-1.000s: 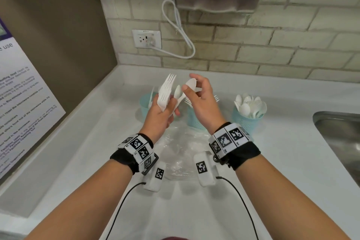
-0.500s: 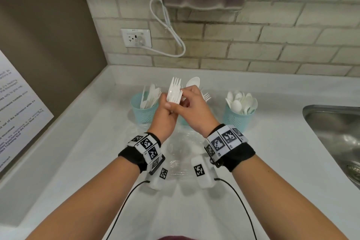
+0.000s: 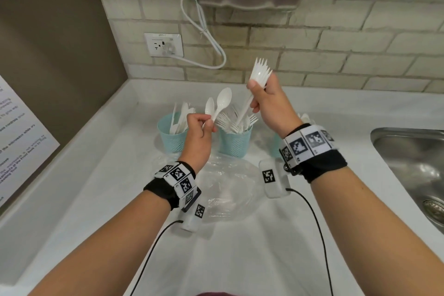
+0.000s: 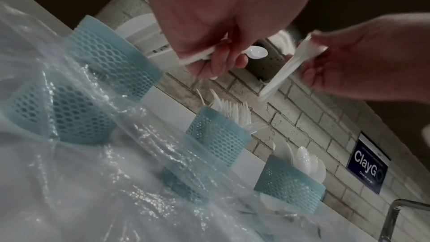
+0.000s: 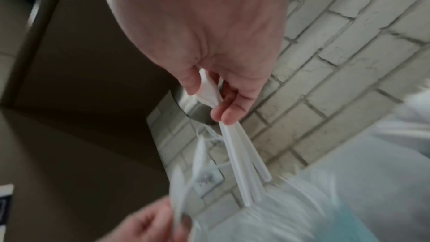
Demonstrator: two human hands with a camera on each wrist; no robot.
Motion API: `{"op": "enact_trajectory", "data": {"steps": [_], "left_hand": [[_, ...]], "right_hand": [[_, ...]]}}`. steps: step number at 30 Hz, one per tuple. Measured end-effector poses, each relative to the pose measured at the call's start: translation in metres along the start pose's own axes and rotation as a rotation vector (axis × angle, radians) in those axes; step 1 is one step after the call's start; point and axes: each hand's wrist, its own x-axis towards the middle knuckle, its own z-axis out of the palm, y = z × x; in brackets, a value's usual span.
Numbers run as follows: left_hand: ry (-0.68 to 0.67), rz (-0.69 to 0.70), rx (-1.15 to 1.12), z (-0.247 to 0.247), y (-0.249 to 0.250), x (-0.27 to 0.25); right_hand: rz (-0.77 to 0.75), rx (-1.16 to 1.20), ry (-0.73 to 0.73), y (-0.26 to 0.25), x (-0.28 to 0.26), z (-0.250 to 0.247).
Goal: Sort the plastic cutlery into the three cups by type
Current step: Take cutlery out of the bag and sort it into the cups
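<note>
Since half a second ago, the head view shows the hands parted: the right hand clamps a bundle of forks, tines up above the fist and handles slanting down-left over the fork cup, while the left hand pinches two spoons, bowls up. From the left wrist, all three cups look well filled, so sorting seems nearly done. From the right wrist, the fork handles fan out below the curled fingers.

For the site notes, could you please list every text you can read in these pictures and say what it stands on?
"ClayGo": white letters on a blue sign on the brick wall; the smaller line beneath is too blurred to read.
Poster on the left wall: printed paragraphs, too blurred to read reliably.
Wall socket: tiny marking, unreadable.
Wristband tags: coded patterns, no words.
</note>
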Motion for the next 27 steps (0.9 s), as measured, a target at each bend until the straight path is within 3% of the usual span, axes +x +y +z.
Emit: {"op": "enact_trajectory", "data": {"steps": [6, 11, 16, 19, 21, 24, 25, 27], "left_hand": [[-0.029, -0.019, -0.086, -0.001, -0.004, -0.004], [-0.046, -0.004, -0.11, -0.005, -0.006, -0.007], [-0.069, 0.005, -0.131, -0.002, -0.004, -0.008], [-0.07, 0.013, -0.142, 0.002, -0.001, -0.008], [-0.067, 0.015, -0.153, 0.008, 0.002, -0.008], [-0.082, 0.023, -0.152, 0.018, 0.007, -0.007], [-0.099, 0.031, -0.142, 0.022, 0.008, -0.007], [-0.154, 0.039, -0.118, 0.029, 0.013, -0.008]], "right_hand": [[0.087, -0.032, -0.008, 0.047, -0.004, 0.021], [0.16, -0.524, 0.017, 0.07, -0.002, 0.024], [0.128, -0.815, -0.011, 0.078, 0.0, 0.024], [0.091, -0.87, -0.001, 0.072, 0.003, 0.023], [0.03, -0.671, 0.102, 0.06, 0.0, 0.02], [-0.003, 0.116, 0.206, 0.038, -0.016, 0.013], [-0.027, 0.243, 0.232, 0.032, -0.023, 0.01], [-0.06, 0.235, 0.258, 0.025, -0.032, 0.006]]}}
